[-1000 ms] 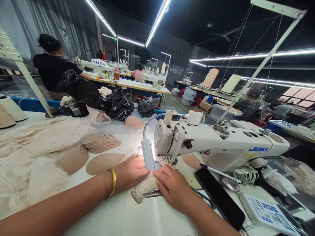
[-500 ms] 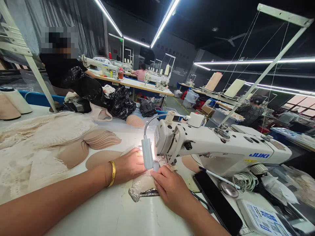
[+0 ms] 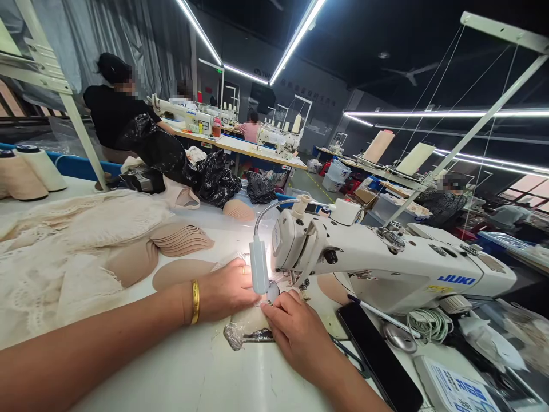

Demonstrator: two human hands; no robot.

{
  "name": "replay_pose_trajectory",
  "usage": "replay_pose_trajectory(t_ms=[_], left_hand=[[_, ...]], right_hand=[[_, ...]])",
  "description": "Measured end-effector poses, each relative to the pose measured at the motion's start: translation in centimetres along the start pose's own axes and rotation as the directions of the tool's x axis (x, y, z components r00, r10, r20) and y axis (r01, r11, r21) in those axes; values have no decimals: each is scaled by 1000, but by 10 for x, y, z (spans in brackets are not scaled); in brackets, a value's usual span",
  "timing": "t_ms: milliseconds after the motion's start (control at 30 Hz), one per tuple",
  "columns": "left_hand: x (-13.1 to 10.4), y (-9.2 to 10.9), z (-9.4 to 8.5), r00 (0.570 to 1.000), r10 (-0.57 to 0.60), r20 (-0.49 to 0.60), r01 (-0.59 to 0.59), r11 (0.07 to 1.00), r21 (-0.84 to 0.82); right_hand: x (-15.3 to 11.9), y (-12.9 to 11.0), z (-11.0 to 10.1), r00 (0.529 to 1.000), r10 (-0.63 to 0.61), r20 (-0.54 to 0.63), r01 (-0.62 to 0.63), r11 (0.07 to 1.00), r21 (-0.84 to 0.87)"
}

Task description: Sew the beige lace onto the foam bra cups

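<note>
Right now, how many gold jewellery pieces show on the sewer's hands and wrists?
2: a gold bangle around the wrist of the left hand, and a gold ring on one of its fingers. Curled fingers of the right hand may hide more.

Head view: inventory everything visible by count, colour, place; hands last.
Sewing machines: several, white, nearest right of centre
Lamp: one, pale grey, by nearest machine
Table: one, white, foreground
Lace fabric: uncounted, cream, left
Cup pads: several, beige, left and centre
Thread cones: several, beige and cream, left and background
Phone: one, black, right
Bags: several, black, behind table
Workers: at least four, mixed clothing, background
Ceiling lights: several, white, overhead
Left hand: one, gold-bangled, beside lamp
Right hand: one, bare, right of lamp
</note>
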State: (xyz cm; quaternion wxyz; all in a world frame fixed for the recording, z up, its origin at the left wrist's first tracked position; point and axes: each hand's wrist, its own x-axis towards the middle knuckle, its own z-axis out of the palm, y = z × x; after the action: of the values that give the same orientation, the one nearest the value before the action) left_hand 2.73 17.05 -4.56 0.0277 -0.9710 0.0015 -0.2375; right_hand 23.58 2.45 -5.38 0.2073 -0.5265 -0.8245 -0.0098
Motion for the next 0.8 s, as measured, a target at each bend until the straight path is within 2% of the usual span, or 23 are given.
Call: replay_pose_trajectory(t_ms=[67, 200, 400, 567, 667, 733, 800], left_hand=[[-1, -3, 3, 1000, -2, -21, 2, 1000, 4], [1, -9, 5, 999, -36, 21, 36, 999, 11], [5, -13, 7, 998, -64, -8, 64, 997, 35], [6, -11, 6, 993, -116, 21, 114, 991, 66], [-1, -10, -3, 988, -151, 11, 150, 987, 59], [-10, -1, -15, 987, -161, -5, 161, 986, 36], [-23, 22, -28, 984, -171, -48, 170, 985, -23]], right_hand=[[0, 1, 2, 1000, -7, -9, 7, 1000, -5], [2, 1, 5, 999, -16, -38, 15, 1000, -15], [4, 1, 5, 999, -1, -42, 1, 1000, 8], [0, 4, 5, 999, 1, -47, 4, 995, 104], [-1, -1, 2, 995, 59, -79, -38, 967, 250], [2, -10, 0, 979, 202, -17, -172, 871, 461], [7, -24, -2, 925, 353, 139, -343, 624, 702]])
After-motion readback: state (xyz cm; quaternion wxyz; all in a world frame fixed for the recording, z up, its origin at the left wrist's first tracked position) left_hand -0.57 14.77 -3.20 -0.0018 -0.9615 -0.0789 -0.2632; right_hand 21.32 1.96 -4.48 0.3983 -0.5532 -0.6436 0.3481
